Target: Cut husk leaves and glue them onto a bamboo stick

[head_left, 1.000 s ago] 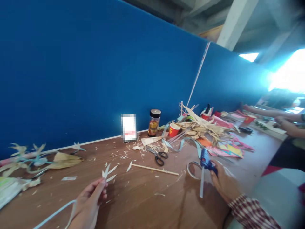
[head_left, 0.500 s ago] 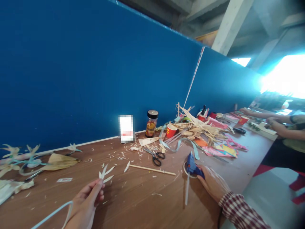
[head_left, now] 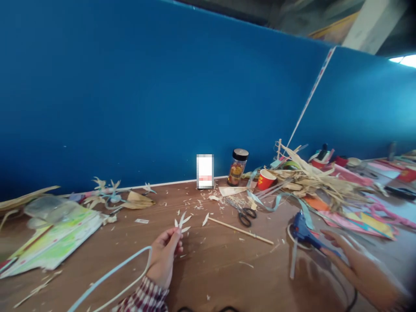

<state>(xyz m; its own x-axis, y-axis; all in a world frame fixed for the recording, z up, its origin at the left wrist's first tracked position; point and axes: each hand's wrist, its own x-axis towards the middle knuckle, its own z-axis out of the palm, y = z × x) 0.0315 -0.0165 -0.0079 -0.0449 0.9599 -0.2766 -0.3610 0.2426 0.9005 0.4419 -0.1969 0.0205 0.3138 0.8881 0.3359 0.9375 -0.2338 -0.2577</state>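
Note:
My left hand [head_left: 164, 256] pinches a small cluster of pale, pointed husk petals [head_left: 182, 221] just above the brown table [head_left: 208, 277]. A light blue strip [head_left: 110, 275] loops from that hand toward the lower left. At the right, my right hand [head_left: 360, 271] is blurred; its thumb and fingers close on the handle of a blue glue gun [head_left: 303, 232]. The gun rests low on the table with its nozzle pointing left. A white glue stick [head_left: 293, 264] hangs down beside it.
Black-handled scissors [head_left: 246, 215] and a thin wooden stick [head_left: 240, 230] lie between my hands. A jar [head_left: 238, 167], a red paper cup [head_left: 265, 179] and a pile of dried husks [head_left: 312, 180] stand behind. Green printed sheets [head_left: 55, 240] lie left. A blue partition [head_left: 162, 86] backs the table.
The view has swung left, so the other person's arms at the far right are gone. My right hand and the glue gun have slid nearer along the table. My left hand still holds the petals.

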